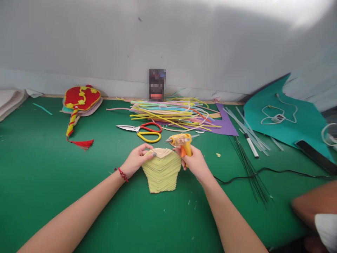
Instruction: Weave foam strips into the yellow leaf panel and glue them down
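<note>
A pale yellow fan-shaped piece (162, 172) made of layered strips lies on the green table (52, 175) in front of me. My left hand (135, 160), with a red bead bracelet at the wrist, presses its fingers on the piece's upper left edge. My right hand (193, 162) is closed round the handle of a yellow glue gun (181, 141). The gun's nozzle points left, just above the piece's top edge. Its black cord (263, 172) trails off to the right.
Scissors with red and yellow handles (143, 131) lie behind the piece, then a heap of coloured strips (173, 114) and purple paper (228, 124). A red and yellow fan with tassel (80, 102) lies far left. Glue sticks, a marker (251, 144), thin wires and teal paper (295, 119) fill the right. Another person's arm (313, 207) shows at lower right.
</note>
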A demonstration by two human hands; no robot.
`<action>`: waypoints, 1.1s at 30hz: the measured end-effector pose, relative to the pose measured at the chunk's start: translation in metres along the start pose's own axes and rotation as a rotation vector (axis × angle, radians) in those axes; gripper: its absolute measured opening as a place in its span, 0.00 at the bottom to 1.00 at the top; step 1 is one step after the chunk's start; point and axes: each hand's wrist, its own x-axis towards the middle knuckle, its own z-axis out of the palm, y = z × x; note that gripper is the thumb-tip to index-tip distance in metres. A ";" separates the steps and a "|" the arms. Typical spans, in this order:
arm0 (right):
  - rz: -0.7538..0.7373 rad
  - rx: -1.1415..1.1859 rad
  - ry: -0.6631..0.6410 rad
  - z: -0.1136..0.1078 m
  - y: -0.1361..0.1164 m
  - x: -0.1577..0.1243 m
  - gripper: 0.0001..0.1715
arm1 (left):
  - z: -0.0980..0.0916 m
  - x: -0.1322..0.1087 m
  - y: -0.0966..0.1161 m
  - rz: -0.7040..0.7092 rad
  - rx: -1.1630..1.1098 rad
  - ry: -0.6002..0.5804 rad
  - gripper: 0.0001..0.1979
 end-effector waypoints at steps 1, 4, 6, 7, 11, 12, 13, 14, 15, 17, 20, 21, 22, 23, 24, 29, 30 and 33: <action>0.008 0.014 -0.039 0.002 0.000 -0.001 0.08 | 0.001 0.000 -0.001 -0.008 -0.010 0.005 0.20; 0.034 0.010 -0.104 0.003 0.000 -0.001 0.08 | 0.002 0.000 -0.001 -0.035 -0.062 0.019 0.21; 0.047 0.018 -0.119 0.003 0.000 -0.001 0.09 | 0.004 0.000 0.000 -0.051 -0.094 0.030 0.21; 0.053 0.030 -0.122 0.003 0.001 0.000 0.10 | 0.005 -0.001 0.000 -0.057 -0.109 0.035 0.21; 0.069 0.083 -0.109 0.005 0.004 0.002 0.12 | 0.011 -0.004 0.002 -0.071 -0.222 0.048 0.22; 0.069 0.092 -0.104 0.006 0.004 0.002 0.13 | 0.013 -0.005 0.002 -0.073 -0.254 0.047 0.22; 0.065 0.098 -0.103 0.007 0.005 0.002 0.13 | 0.014 -0.006 0.003 -0.076 -0.277 0.044 0.22; 0.061 0.099 -0.107 0.008 0.005 0.002 0.14 | 0.016 -0.007 0.003 -0.082 -0.288 0.040 0.21; 0.058 0.096 -0.112 0.008 0.005 0.002 0.14 | 0.016 -0.008 0.003 -0.090 -0.290 0.036 0.21; 0.052 0.082 -0.124 0.008 0.004 0.001 0.14 | 0.017 -0.009 0.004 -0.109 -0.275 0.029 0.20; 0.046 0.073 -0.139 0.008 0.004 0.000 0.15 | 0.016 -0.009 0.003 -0.115 -0.250 0.015 0.18; 0.041 0.073 -0.142 0.008 0.004 0.000 0.15 | 0.015 -0.009 0.002 -0.113 -0.245 0.010 0.18; 0.039 0.071 -0.145 0.009 0.005 0.000 0.15 | 0.015 -0.009 0.002 -0.112 -0.240 0.010 0.17; 0.039 0.067 -0.146 0.009 0.005 0.000 0.15 | 0.015 -0.008 0.002 -0.114 -0.237 0.014 0.17; 0.040 0.063 -0.146 0.010 0.005 0.000 0.14 | 0.015 -0.008 0.001 -0.118 -0.234 0.020 0.17; -0.025 0.007 -0.071 0.005 -0.001 -0.001 0.13 | 0.016 -0.009 0.001 -0.094 -0.240 0.062 0.17; -0.058 -0.034 -0.002 0.001 -0.003 0.000 0.13 | 0.017 -0.009 0.001 -0.091 -0.237 0.069 0.17; -0.135 -0.238 0.346 -0.021 0.000 0.008 0.14 | 0.018 -0.010 0.002 -0.097 -0.217 0.083 0.17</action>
